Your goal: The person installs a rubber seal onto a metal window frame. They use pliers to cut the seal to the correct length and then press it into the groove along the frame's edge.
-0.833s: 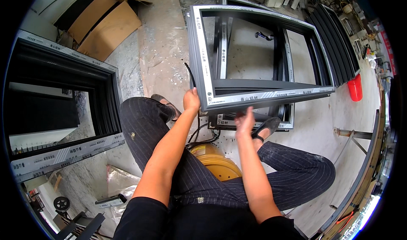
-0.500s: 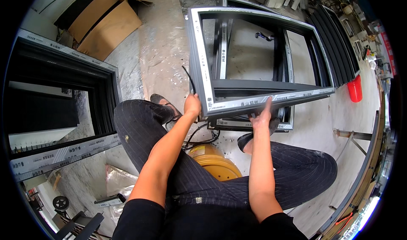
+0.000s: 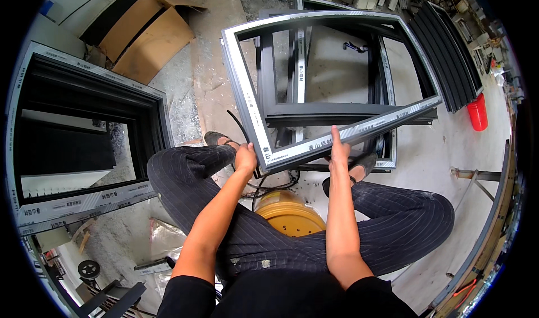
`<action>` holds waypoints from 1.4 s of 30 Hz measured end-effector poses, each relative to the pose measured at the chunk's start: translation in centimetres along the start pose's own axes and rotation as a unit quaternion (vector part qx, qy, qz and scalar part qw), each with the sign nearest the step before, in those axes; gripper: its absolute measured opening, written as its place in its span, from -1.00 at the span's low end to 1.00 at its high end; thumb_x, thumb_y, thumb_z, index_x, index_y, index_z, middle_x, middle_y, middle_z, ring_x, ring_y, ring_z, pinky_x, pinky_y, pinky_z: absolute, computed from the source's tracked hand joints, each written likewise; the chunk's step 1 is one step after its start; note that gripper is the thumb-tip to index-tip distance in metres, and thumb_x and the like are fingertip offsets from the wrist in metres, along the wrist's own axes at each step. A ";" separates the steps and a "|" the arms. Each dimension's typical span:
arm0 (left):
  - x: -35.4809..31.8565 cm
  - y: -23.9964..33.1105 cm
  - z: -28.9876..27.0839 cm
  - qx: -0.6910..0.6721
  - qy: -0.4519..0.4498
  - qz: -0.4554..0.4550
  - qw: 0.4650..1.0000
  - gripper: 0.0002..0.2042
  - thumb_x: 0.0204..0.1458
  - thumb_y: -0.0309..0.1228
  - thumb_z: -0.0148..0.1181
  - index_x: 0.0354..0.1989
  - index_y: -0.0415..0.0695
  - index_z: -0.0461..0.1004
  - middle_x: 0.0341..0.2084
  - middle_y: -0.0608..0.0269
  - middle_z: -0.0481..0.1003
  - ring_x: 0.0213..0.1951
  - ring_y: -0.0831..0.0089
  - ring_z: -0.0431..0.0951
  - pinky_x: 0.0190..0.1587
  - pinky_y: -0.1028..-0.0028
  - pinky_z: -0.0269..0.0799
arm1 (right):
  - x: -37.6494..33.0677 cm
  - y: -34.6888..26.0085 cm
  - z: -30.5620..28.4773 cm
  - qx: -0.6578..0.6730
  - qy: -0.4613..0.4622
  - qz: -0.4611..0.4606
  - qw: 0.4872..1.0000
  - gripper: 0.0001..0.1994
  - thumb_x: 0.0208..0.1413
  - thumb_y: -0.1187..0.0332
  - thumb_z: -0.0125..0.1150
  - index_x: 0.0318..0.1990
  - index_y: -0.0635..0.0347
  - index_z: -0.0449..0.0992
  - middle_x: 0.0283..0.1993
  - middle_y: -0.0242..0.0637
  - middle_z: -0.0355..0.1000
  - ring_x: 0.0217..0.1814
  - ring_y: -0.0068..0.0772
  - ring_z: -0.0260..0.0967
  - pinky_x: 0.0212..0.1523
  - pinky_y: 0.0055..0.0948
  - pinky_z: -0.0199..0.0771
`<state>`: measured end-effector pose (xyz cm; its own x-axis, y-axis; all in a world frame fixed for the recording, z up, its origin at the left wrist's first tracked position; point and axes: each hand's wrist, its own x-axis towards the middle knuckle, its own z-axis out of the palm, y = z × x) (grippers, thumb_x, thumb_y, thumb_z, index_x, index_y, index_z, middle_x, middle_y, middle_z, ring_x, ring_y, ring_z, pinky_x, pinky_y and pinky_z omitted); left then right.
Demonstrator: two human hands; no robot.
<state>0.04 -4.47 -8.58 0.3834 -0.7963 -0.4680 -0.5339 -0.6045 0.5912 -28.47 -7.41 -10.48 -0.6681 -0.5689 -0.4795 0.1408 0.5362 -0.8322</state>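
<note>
A dark grey window frame (image 3: 348, 131) with silvery printed film on its face is tilted in front of me, above other frames. My right hand (image 3: 338, 151) grips its near edge, thumb on top and fingers underneath. Closed at the near left corner, my left hand (image 3: 245, 158) presses against the frame's side; its fingertips are partly hidden. A thin black rubber-like strip (image 3: 236, 122) sticks up from beside this hand. Beneath the held frame another dark frame (image 3: 314, 110) lies across the stack, and a film-covered frame (image 3: 387, 82) shows lower down.
More film-edged frames (image 3: 84, 203) stand stacked at my left, with an open cardboard box (image 3: 154, 42) behind. A yellow bucket (image 3: 286, 217) sits between my legs. Dark frames (image 3: 443, 65) and a red bucket (image 3: 477, 113) are at the far right. Black cord (image 3: 289, 180) lies near my feet.
The held frame has swung, its left corner coming nearer and left while it tilts more. Both hands moved a little left with it, and more of the dark frame underneath shows.
</note>
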 end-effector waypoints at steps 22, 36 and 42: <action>4.0 0.7 0.9 -0.243 0.020 -0.058 0.968 -0.65 0.14 -0.24 0.05 -0.16 -0.36 0.47 -0.39 0.02 0.53 -0.36 0.31 0.50 -0.24 0.34 0.39 | -17.2 -9.5 2.8 -0.416 -0.103 -0.533 0.730 -0.50 0.01 0.09 0.14 0.15 -0.07 0.37 0.34 -0.07 0.03 0.41 0.04 -0.16 0.31 0.08 -0.14; 3.3 0.7 -0.9 -0.163 0.022 -0.001 0.986 -0.63 0.17 -0.13 -0.05 -0.22 -0.21 0.53 -0.34 -0.09 0.54 -0.24 0.01 0.55 -0.16 0.18 0.39 | -20.4 -7.9 5.3 -0.479 -0.175 -0.582 0.633 -0.50 -0.08 0.11 0.27 0.08 -0.05 0.45 0.29 -0.08 0.14 0.38 0.01 -0.07 0.31 0.03 -0.10; 3.4 0.5 -1.2 -0.076 0.017 0.029 0.997 -0.61 0.19 -0.15 -0.13 -0.23 -0.23 0.52 -0.29 -0.17 0.51 -0.17 -0.10 0.50 -0.11 0.12 0.36 | -24.1 -6.8 0.3 -0.464 -0.235 -0.521 0.677 -0.58 -0.06 0.22 0.27 -0.01 0.11 0.49 0.24 0.03 0.15 0.32 0.08 0.00 0.26 0.01 0.03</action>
<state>1.98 -7.52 -9.03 0.3827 -0.8286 -0.4087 -0.4373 -0.5521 0.7099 -13.09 2.50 6.64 0.2840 -0.9587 0.0169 -0.8932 -0.2709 -0.3590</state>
